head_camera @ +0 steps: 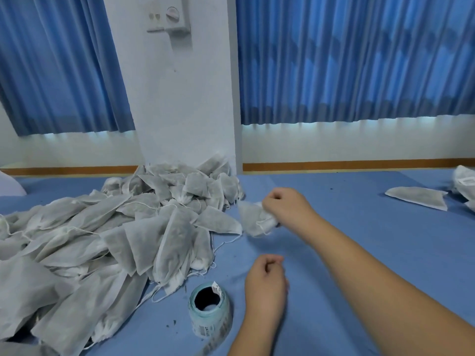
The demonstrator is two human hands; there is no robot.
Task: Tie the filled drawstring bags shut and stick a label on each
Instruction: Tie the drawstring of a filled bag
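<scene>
My right hand (285,205) reaches out over the blue cloth and grips a small grey drawstring bag (253,219) by its gathered top; a thin white string hangs from the bag. Nearer to me, my left hand (266,281) hovers with its fingers curled into a loose fist, and I see nothing in it. A roll of labels (210,313) stands on end just left of my left hand, with a loose label end sticking up from its top. A big heap of filled grey bags (115,227) covers the left side.
The blue cloth surface (359,253) stretches to the right. One flat grey bag (416,197) lies at the far right, and beside it a bag with a white label (465,182). White wall and blue curtains stand behind.
</scene>
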